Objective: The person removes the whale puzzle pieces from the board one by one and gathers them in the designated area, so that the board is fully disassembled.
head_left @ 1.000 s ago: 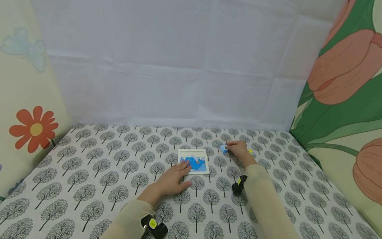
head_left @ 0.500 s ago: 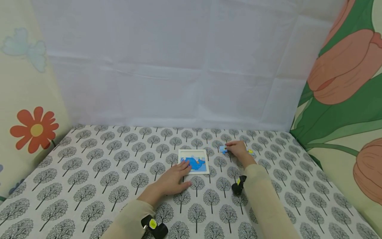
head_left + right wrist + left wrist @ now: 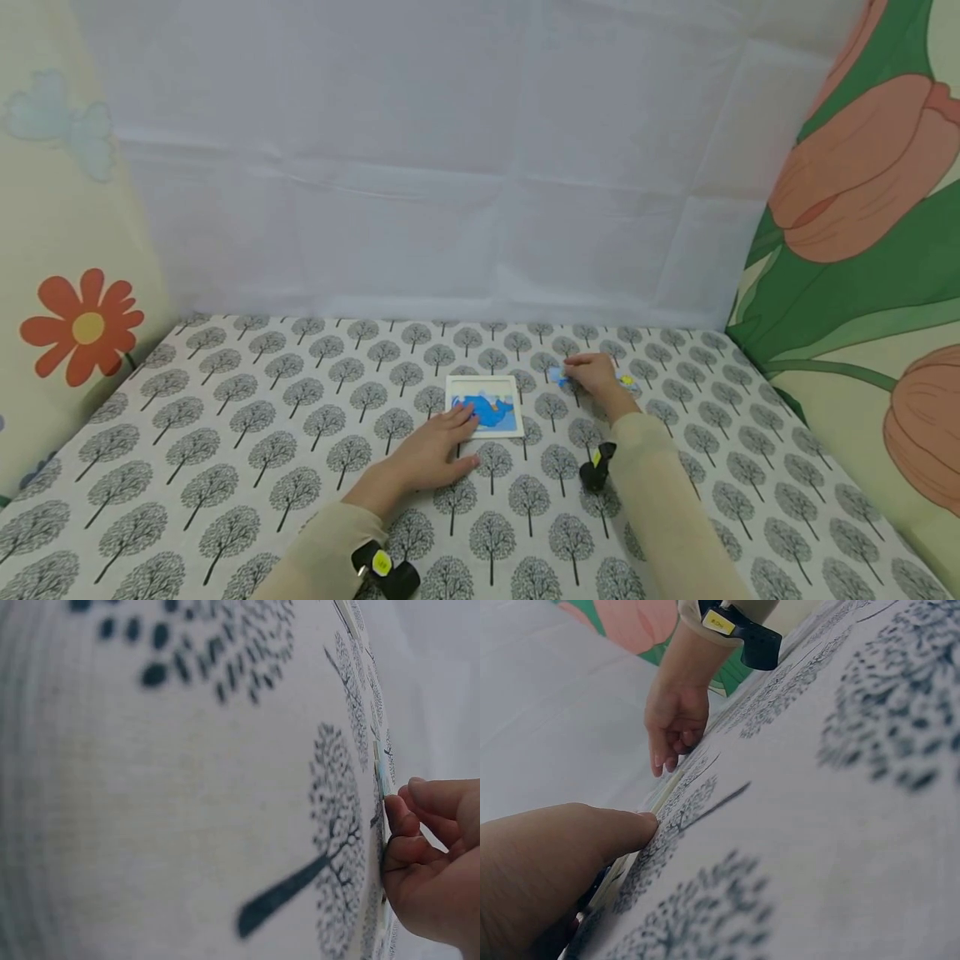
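In the head view a white-framed puzzle board (image 3: 484, 385) with a blue whale picture lies on the table. My left hand (image 3: 431, 450) rests on its lower left corner, fingers extended, thumb on the cloth. To the right of the board, my right hand (image 3: 595, 375) is low over the table, with thumb and fingertips at a light-blue puzzle piece (image 3: 557, 377). The right wrist view shows these fingers curled, pinching the edge of the flat piece (image 3: 381, 771). Beside the right wrist lies another piece with yellow on it (image 3: 627, 381), partly hidden by the hand.
A white cloth (image 3: 315, 500) printed with black trees covers the table. Behind its far edge hangs a white curtain (image 3: 420, 167). Walls with painted flowers (image 3: 88, 327) stand on both sides. Black wrist cameras (image 3: 597, 468) sit at both sleeves.
The light-blue piece and right hand have shifted very slightly left, along with a small shift of the whole view. The left hand stays on the board.
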The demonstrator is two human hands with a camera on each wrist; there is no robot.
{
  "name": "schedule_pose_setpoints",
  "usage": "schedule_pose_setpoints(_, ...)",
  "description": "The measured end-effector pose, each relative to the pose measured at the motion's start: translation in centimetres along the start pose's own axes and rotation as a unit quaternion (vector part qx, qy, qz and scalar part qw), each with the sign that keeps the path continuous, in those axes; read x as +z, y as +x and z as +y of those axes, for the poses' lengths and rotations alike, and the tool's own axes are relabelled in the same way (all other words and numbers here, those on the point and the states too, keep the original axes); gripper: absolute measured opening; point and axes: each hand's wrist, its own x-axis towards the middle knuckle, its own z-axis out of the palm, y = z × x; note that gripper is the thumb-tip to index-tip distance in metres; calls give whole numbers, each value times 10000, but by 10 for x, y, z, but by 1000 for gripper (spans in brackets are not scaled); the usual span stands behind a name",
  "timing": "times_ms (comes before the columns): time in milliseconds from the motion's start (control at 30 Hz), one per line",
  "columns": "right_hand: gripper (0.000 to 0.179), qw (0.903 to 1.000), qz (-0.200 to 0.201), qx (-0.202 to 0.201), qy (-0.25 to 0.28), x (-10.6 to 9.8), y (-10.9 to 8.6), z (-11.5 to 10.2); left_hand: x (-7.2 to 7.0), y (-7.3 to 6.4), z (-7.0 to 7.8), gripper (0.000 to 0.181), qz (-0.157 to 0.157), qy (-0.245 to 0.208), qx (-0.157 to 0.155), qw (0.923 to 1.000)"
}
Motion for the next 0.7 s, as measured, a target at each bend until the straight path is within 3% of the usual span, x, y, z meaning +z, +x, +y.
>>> schedule_pose_setpoints(333,27,9980,-224,-34,583,4,-7,-6,0,1,1,57,9,-106,-130,9999)
schedule_pose_setpoints(600,28,9982,-254,-133,523,9,-15,-16,-1,3,2,56,94,-342,-251,9991)
schedule_pose_setpoints(700,27,9968,-309,-175,720,13,-20,-21,-2,4,2,55,103,-387,-305,9987)
